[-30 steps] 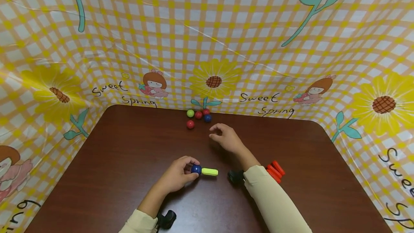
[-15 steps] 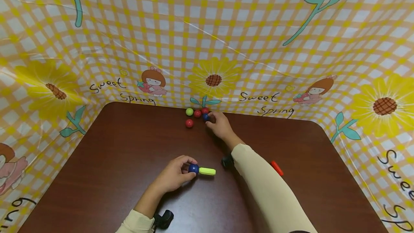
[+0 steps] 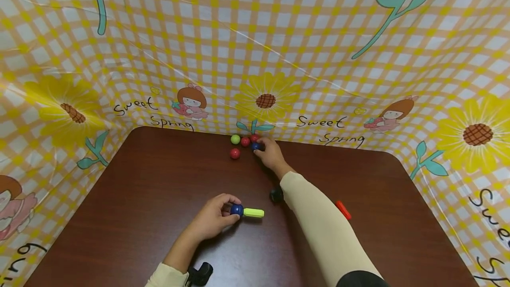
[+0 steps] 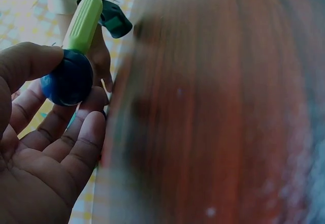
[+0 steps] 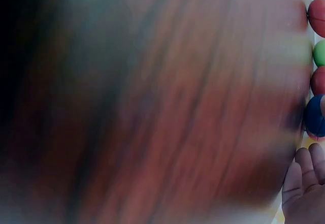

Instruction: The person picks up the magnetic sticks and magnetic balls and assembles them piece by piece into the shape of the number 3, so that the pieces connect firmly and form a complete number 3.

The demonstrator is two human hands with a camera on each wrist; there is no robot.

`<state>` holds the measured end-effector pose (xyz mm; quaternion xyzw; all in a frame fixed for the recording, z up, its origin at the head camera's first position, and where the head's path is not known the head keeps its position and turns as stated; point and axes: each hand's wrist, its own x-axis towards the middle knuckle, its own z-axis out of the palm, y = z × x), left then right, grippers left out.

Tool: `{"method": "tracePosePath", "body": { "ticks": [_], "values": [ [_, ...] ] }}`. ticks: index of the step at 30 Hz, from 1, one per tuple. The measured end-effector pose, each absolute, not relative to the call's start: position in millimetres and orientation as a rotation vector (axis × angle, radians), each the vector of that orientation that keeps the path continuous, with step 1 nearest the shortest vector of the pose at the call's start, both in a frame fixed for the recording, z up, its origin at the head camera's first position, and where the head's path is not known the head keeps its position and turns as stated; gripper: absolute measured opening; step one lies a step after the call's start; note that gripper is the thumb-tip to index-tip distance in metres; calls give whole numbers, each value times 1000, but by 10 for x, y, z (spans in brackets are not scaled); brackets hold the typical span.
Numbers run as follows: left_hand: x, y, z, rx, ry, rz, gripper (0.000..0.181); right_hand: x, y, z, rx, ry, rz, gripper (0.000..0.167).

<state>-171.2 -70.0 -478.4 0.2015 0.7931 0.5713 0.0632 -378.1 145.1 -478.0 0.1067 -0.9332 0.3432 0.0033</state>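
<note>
My left hand (image 3: pixel 211 221) pinches a dark blue ball (image 3: pixel 237 210) between thumb and fingers. A yellow-green ridged stick (image 3: pixel 253 213) is joined to that ball and points right; in the left wrist view the stick (image 4: pixel 84 23) rises from the ball (image 4: pixel 67 79). At the back of the table my right hand (image 3: pixel 272 154) has thumb and forefinger round a second blue ball (image 3: pixel 255 146). In the right wrist view a fingertip lies on this blue ball (image 5: pixel 315 116), and the other fingers are spread below it.
Red balls (image 3: pixel 235 153) and a light green ball (image 3: pixel 235 139) sit close to the second blue ball, near the patterned cloth (image 3: pixel 263 56). A red stick (image 3: pixel 343 210) lies beside the right sleeve (image 3: pixel 318 220) on the brown table (image 3: pixel 167 176).
My right hand has moved forward to the second blue ball and taken hold of it. The right sleeve now covers some of the red sticks. My left hand stays almost still.
</note>
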Motion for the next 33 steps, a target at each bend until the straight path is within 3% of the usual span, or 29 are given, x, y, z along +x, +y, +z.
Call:
{"method": "tracePosePath", "body": {
  "ticks": [11, 33],
  "values": [
    [-1723, -670, -4786, 618, 2387, 1737, 24, -3722, 1455, -4754, 244, -2891, 1198, 33],
    [-1696, -656, -4787, 660, 2426, 1675, 23, -3399, 1551, -4636, 372, -2735, 1257, 34]
  ]
}}
